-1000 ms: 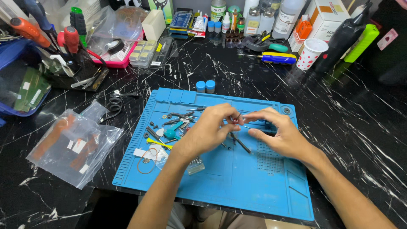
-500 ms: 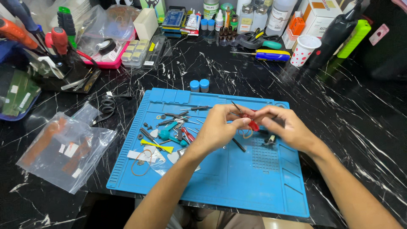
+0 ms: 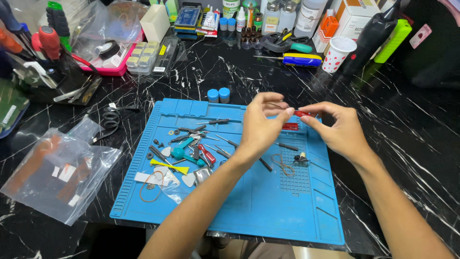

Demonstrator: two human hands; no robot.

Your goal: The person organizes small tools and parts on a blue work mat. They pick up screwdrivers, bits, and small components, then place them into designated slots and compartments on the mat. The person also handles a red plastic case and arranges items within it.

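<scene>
Hands meet above the far half of the blue work mat (image 3: 268,211), both raised off it. Your left hand (image 3: 261,127) has thumb and forefinger pinched shut on a thin dark tool, whose tip shows just past the fingers; what kind of tool it is cannot be made out. Your right hand (image 3: 338,129) is closed in a fingertip pinch on a small red part (image 3: 302,113), held between the two hands, with the other fingers curled loosely beneath.

Directly under your hands lie a second red piece (image 3: 290,126) and, nearer you, a thin wire loop (image 3: 282,164) on the mat's gridded patch. To the left sits a scatter of small tools and screws (image 3: 189,144).

The risk is in how little of the red part you grip. If the tool slips or presses sideways, I judge the part could spring free, bounce off the mat and vanish on the veined black tabletop (image 3: 412,144). Your left forearm also hangs close over the loose scatter; lowering it could sweep screws off the near edge.
</scene>
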